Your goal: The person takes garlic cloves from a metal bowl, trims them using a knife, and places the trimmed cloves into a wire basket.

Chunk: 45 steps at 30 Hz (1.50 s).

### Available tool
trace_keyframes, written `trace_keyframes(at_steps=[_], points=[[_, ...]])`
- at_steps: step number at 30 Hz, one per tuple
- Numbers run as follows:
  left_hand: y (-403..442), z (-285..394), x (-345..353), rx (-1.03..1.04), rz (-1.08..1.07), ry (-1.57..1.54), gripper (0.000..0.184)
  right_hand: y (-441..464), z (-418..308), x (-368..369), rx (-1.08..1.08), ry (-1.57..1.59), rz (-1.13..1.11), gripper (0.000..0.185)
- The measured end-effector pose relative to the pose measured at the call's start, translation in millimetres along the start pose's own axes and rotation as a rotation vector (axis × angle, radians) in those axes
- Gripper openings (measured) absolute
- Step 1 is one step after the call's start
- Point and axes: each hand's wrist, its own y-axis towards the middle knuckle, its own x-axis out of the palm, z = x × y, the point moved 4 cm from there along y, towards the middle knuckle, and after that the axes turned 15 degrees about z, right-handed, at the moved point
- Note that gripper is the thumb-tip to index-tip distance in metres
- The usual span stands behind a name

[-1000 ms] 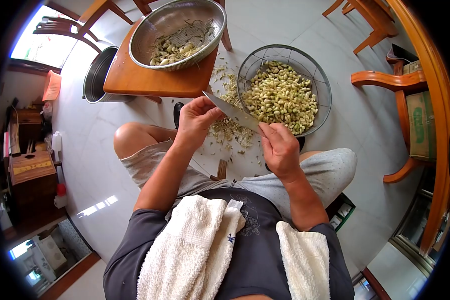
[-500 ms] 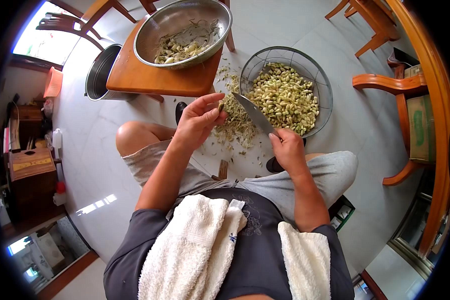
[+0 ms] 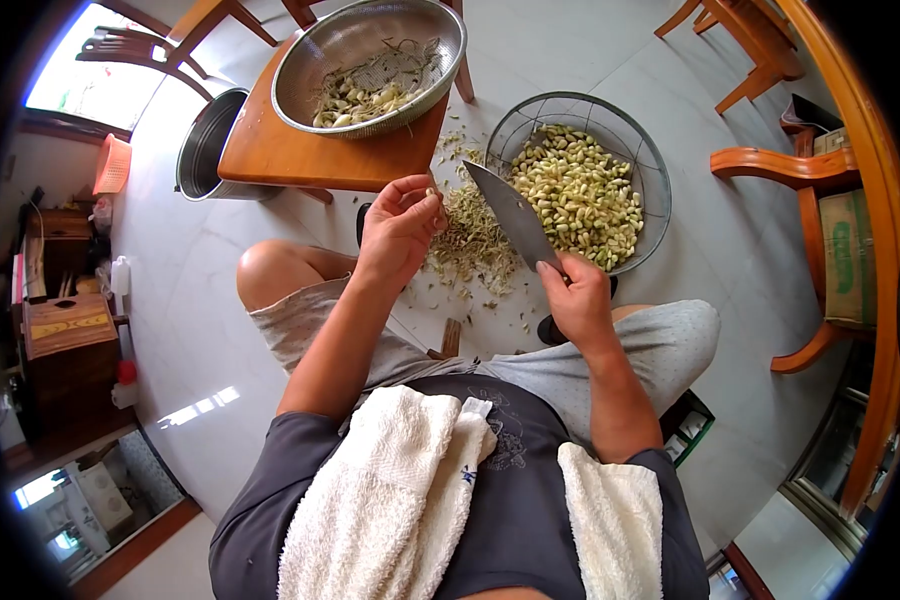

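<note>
Pinched between the thumb and fingers of my left hand (image 3: 402, 228) is a small pale bulb (image 3: 431, 192), mostly covered by the fingertips. My right hand (image 3: 580, 298) is wrapped round the handle of a broad knife (image 3: 513, 214). Its blade slants up and left, its tip apart from the bulb. Beyond the blade, a wire-mesh basket (image 3: 660, 205) on the floor holds a heap of trimmed yellow-green bulbs (image 3: 580, 195). Below both hands lies a scatter of cut roots and stems (image 3: 470, 240). More bulbs with stringy stems (image 3: 365, 100) lie in a metal colander (image 3: 450, 75).
The colander stands on a wooden chair (image 3: 300, 160) in front of me. A metal bucket (image 3: 198, 150) is left of that chair. On the right are wooden furniture legs (image 3: 785, 165) and a cardboard box (image 3: 848, 260). A white towel (image 3: 370, 480) hangs over my chest.
The knife has turned, so more of its flat side shows. My left fingers have curled in around the bulb, which now sits higher at the fingertips. The view has shifted slightly.
</note>
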Motion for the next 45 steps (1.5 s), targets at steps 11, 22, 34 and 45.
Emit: trace_keyframes(at_steps=[11, 22, 34, 45], points=[[0.9, -7.6, -12.7, 0.315, 0.167, 0.276, 0.014, -6.5, -16.6, 4.5, -0.093, 0.053, 0.005, 0.014], [-6.7, -14.9, -2.1, 0.432, 0.195, 0.451, 0.015, -8.7, -12.2, 12.4, -0.168, -0.049, 0.0, 0.016], [-1.9, -12.9, -4.0, 0.126, 0.095, 0.107, 0.015, -9.6, 24.7, 19.7, 0.016, -0.346, -0.191, 0.014], [23.2, -41.1, 82.5, -0.015, -0.088, 0.583, 0.037, -21.4, 40.4, 30.3, -0.079, -0.478, -0.418, 0.014]])
